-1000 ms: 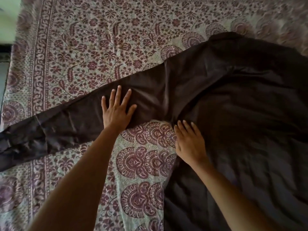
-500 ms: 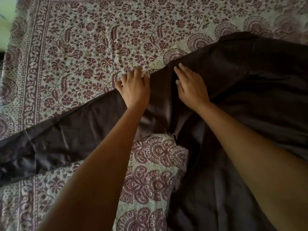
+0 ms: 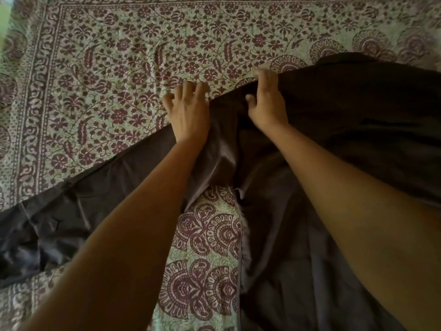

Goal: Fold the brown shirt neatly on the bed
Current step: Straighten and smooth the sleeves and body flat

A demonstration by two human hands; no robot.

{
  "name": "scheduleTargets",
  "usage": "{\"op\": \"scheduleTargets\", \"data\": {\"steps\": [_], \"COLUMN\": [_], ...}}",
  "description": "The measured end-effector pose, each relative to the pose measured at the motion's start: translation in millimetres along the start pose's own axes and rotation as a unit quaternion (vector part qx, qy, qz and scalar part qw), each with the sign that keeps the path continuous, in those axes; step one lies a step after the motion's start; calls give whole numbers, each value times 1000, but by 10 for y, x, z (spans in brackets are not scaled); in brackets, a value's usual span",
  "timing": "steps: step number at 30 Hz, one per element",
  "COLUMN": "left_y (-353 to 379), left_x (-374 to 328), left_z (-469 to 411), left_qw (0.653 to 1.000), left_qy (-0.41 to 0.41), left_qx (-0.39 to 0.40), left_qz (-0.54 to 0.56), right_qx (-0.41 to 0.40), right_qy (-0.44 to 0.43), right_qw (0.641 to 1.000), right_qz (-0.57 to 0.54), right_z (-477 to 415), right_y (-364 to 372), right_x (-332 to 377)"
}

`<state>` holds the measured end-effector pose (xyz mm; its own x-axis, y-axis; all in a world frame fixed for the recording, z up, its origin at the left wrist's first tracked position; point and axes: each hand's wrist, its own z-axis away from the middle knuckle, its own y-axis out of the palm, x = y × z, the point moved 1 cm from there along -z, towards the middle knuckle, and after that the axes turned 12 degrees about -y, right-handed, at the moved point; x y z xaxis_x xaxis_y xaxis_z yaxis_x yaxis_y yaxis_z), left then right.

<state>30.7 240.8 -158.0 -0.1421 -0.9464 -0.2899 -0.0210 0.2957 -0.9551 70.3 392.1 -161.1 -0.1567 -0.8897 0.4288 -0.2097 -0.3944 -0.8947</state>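
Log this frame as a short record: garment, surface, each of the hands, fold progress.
garment: dark brown shiny shirt, spread out, long sleeve stretched to the left
surface: maroon-and-cream floral bedspread
left hand: fingers curled at the sleeve's upper edge; grip unclear
right hand: grips the shirt's upper edge near the shoulder
progress: sleeve not yet folded in

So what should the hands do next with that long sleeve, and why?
Probably lift the shoulder edge and swing the sleeve rightward across the body of the brown shirt. The left hand and right hand both curl their fingers over that upper edge, while the sleeve lies stretched out flat over the bedspread, not yet folded in.
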Motion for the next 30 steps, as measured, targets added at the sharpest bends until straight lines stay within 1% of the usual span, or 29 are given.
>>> {"op": "scheduleTargets", "data": {"steps": [2,3,5,7,9,10,13,15,16,18,19,20,22,24,25,28,30], "left_y": [15,42,119,175,161,131,-56,-211,-299,-422,-444,-438,-356,-224,-175,-190,-276], "left_x": [-4,19,85,197,382,517,1102,1576,1769,1937,1884,1742,1336,987,909,1172,1539], "left_z": [225,365,635,807,869,864,860,864,879,909,931,956,1067,1266,1345,1389,1350], "left_qw": [999,998,996,993,989,989,990,983,975,954,951,958,981,988,988,985,984], "left_qy": [18,31,51,63,63,51,-32,-127,-184,-277,-287,-264,-170,-97,-78,-70,-95], "left_qx": [-21,-11,51,104,124,125,109,93,91,83,77,69,72,112,128,136,118], "left_qz": [31,49,53,7,-42,-58,-86,-92,-88,-80,-84,-85,-60,-42,-49,-75,-89], "right_qx": [7,11,30,60,83,90,109,123,128,129,123,115,106,115,119,133,151], "right_qy": [-31,-43,-76,-89,-77,-72,-66,-65,-64,-54,-49,-51,-75,-85,-78,-79,-97], "right_qw": [999,998,993,987,985,985,984,982,981,982,984,986,988,987,987,983,978], "right_qz": [36,54,90,120,131,126,124,131,133,124,116,106,85,74,76,96,109], "right_z": [306,495,879,1179,1297,1297,1284,1280,1283,1291,1300,1320,1418,1572,1642,1752,1748], "right_y": [74,102,156,222,233,229,196,182,164,130,120,124,181,259,282,274,244], "right_x": [79,116,163,127,33,-5,5,9,20,86,159,255,484,598,588,483,431]}}
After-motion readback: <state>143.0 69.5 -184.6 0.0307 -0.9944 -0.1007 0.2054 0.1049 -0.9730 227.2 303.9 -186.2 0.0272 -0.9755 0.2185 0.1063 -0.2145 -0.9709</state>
